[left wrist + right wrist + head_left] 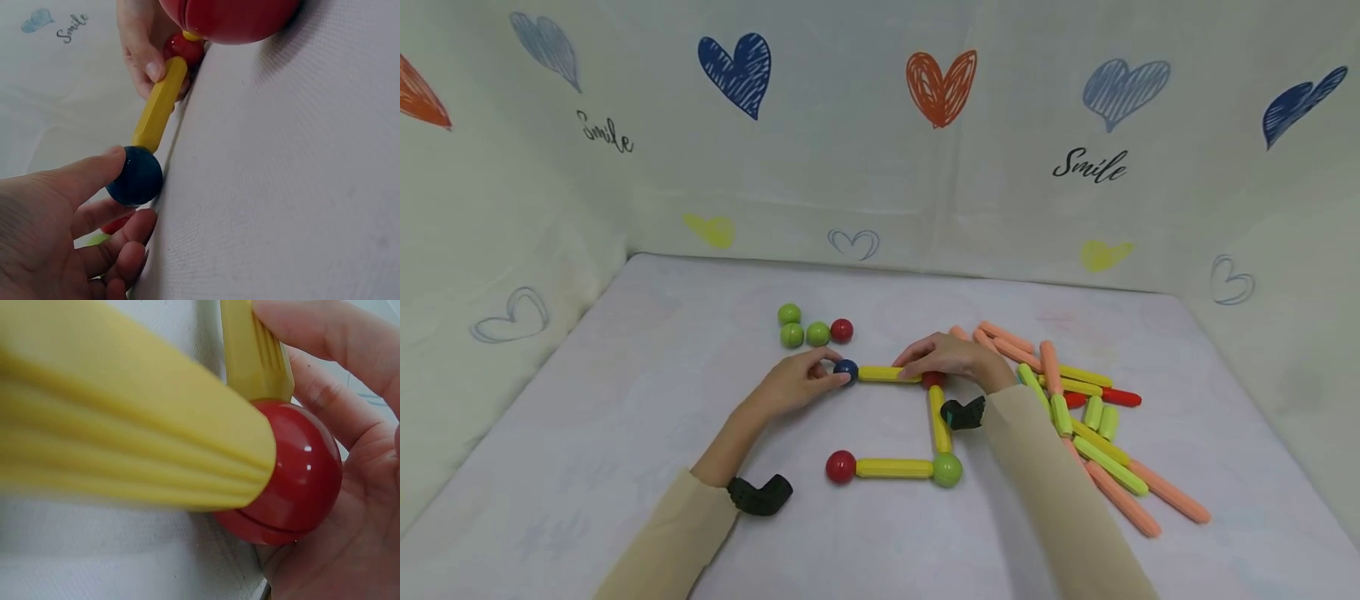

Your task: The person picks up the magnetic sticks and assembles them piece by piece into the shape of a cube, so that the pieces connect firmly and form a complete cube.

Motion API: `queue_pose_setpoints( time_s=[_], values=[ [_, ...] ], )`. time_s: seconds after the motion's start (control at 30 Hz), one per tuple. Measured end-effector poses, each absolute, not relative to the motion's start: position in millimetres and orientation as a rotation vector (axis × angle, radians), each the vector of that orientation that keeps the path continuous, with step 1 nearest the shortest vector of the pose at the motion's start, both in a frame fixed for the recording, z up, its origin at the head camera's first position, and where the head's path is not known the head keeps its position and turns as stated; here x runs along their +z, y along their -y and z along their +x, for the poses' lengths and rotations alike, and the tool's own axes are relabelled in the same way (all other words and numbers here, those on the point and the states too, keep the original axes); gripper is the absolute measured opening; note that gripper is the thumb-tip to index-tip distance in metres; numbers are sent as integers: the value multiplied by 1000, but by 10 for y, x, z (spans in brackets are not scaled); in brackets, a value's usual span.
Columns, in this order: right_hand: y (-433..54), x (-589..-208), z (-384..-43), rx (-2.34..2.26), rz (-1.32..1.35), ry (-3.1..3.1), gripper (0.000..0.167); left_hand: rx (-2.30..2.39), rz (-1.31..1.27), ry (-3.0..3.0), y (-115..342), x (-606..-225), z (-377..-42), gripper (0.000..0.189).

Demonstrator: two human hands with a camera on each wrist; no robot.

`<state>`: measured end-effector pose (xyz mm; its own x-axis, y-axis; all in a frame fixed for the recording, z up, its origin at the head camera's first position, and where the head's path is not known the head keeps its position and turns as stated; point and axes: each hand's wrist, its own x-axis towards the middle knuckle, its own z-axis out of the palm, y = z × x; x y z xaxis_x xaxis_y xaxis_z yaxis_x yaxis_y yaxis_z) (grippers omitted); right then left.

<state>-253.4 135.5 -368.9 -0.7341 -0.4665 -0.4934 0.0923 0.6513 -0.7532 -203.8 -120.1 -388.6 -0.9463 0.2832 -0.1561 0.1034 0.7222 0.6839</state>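
Between its thumb and fingers, my left hand (793, 385) pinches a blue ball (136, 177). That ball meets one end of a yellow rod (878, 373). My right hand (953, 357) grips the same rod near its other end, where a red ball (306, 469) joins it, partly under the hand in the head view. From this red ball a second yellow rod (940, 421) runs toward the near side, down to a green ball (947, 470). A third yellow rod (895, 468) links the green ball to another red ball (841, 467) on the left.
Behind the left hand sit several green balls (792, 335) and a red ball (842, 331). A loose pile of orange rods (1123, 498), green rods (1108, 464), yellow rods and red rods lies right of the right forearm. A white cloth wall (850, 167) stands behind the table (625, 417).
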Motion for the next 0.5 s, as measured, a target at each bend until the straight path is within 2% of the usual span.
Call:
queue_pose_setpoints(
  time_s=[0.2,0.33,0.5],
  values=[
    [-1338,-3702,-2485,-1071,-297,-2214,29,1039,370,-2652,1265,-3884,-2057,38],
    [-1356,-3666,-2429,-1068,-342,-2281,34,1049,395,-2625,1283,-3897,-2088,37],
    [-1446,-3477,-2301,-1112,-377,-2425,36,1059,424,-2584,1273,-3886,-2113,38]
  ],
)
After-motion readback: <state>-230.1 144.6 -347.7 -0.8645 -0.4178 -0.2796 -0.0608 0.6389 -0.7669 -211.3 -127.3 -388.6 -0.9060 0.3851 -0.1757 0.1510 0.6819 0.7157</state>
